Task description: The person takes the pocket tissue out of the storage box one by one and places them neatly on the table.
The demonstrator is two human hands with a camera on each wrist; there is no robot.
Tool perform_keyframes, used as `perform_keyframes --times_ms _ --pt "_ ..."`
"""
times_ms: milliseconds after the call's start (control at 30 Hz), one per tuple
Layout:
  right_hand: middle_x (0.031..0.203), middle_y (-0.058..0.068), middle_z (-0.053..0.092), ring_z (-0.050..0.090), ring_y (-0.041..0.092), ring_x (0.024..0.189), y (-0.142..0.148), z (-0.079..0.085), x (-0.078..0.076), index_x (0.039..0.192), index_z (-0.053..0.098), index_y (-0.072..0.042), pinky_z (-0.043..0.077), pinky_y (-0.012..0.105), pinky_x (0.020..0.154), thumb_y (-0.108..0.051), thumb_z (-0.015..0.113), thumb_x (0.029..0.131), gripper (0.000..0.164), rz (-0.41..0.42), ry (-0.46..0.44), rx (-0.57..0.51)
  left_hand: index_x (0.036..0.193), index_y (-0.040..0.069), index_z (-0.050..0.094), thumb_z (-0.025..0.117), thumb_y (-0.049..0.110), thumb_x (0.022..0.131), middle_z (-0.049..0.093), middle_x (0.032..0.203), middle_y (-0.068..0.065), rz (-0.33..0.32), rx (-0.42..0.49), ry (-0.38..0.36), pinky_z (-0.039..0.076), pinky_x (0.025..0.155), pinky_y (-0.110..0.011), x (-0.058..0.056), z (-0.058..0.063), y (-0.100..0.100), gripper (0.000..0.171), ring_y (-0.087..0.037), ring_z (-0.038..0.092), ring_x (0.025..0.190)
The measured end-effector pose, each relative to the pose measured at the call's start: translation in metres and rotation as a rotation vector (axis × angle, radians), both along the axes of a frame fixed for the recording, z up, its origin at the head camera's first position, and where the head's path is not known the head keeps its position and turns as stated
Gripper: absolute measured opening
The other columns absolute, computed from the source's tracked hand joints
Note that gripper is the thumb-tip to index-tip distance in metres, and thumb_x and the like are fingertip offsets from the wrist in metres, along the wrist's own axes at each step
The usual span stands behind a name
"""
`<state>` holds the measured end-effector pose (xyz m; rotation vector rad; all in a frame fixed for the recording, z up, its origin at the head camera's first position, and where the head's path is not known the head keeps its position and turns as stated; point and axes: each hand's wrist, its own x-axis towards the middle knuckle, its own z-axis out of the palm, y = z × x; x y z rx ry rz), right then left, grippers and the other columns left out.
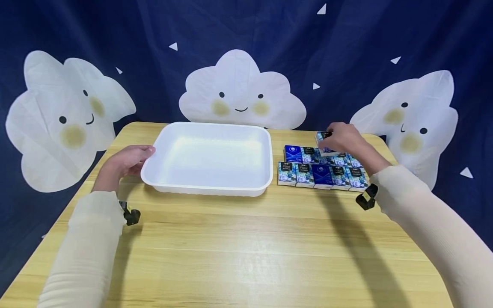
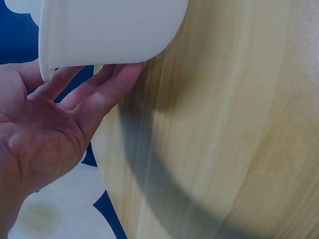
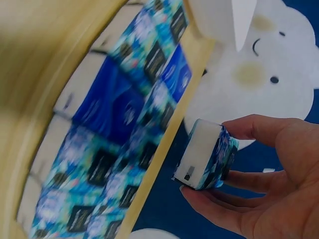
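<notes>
At the left end of the white plastic tray (image 1: 208, 189), my left hand (image 1: 132, 158) grips the rim. In the left wrist view, the fingers of the left hand (image 2: 60, 119) reach along the outside of the tray (image 2: 114, 35). My right hand (image 1: 344, 136) pinches a small floral tissue pack (image 1: 324, 141) above the back of the grouped packs. The right wrist view shows the pack (image 3: 202, 154) between thumb and fingers of the right hand (image 3: 264, 179), its white side facing the camera. Rows of floral and plain blue tissue packs (image 1: 322, 175) lie right of the tray.
Everything stands on a light wooden table (image 1: 246, 244). Behind its back edge hangs a dark blue curtain (image 1: 246, 25) printed with white smiling clouds. The tray's inside shows only its bare white floor.
</notes>
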<state>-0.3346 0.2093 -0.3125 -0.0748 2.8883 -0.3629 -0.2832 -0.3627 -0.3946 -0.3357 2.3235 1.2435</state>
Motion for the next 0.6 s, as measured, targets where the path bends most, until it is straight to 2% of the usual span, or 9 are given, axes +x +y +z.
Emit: perform_keyframes --times_ms 167,267,367,500,600 --pt "0.125 0.034 0.056 0.057 0.040 0.098 0.026 -0.004 0.002 0.137 0.049 0.013 0.052 0.049 0.078 -0.035 0.065 0.091 0.068 -0.003 -0.001 0.019 0.164 0.010 0.009 0.029 0.050 0.109 0.031 0.159 -0.025 0.004 -0.005 0.004 0.049 0.099 -0.038 -0.001 0.000 -0.001 0.071 -0.039 0.042 0.135" --pt "0.131 0.038 0.052 0.056 0.044 0.103 0.040 -0.005 0.004 0.140 0.045 0.014 0.052 0.052 0.082 -0.036 0.065 0.091 0.073 -0.008 -0.023 0.039 0.164 0.009 0.009 0.028 0.049 0.109 0.031 0.159 -0.025 0.000 -0.002 0.009 0.048 0.102 -0.040 -0.001 0.000 0.000 0.070 -0.040 0.041 0.136" --pt "0.128 0.038 0.052 0.059 0.043 0.098 0.053 -0.005 0.006 0.141 0.044 0.015 0.053 0.049 0.075 -0.036 0.065 0.091 0.075 -0.015 -0.038 0.044 0.164 0.009 0.009 0.028 0.049 0.109 0.031 0.159 -0.025 -0.007 0.001 0.011 0.047 0.103 -0.042 0.000 0.000 0.000 0.070 -0.041 0.041 0.137" --pt "0.104 0.030 0.060 0.061 0.034 0.076 0.071 -0.007 0.010 0.129 0.050 0.016 0.050 0.041 0.060 -0.034 0.065 0.090 0.065 -0.006 -0.039 0.025 0.164 0.009 0.009 0.028 0.050 0.109 0.032 0.159 -0.026 -0.008 -0.005 0.008 0.047 0.104 -0.043 0.000 0.001 0.000 0.071 -0.041 0.042 0.136" --pt "0.100 0.029 0.060 0.061 0.032 0.071 0.086 -0.009 0.013 0.127 0.051 0.018 0.051 0.040 0.058 -0.033 0.065 0.090 0.065 -0.005 -0.047 0.012 0.164 0.010 0.009 0.029 0.051 0.109 0.032 0.159 -0.025 -0.006 -0.009 0.008 0.048 0.101 -0.040 0.000 0.001 0.000 0.071 -0.040 0.042 0.136"
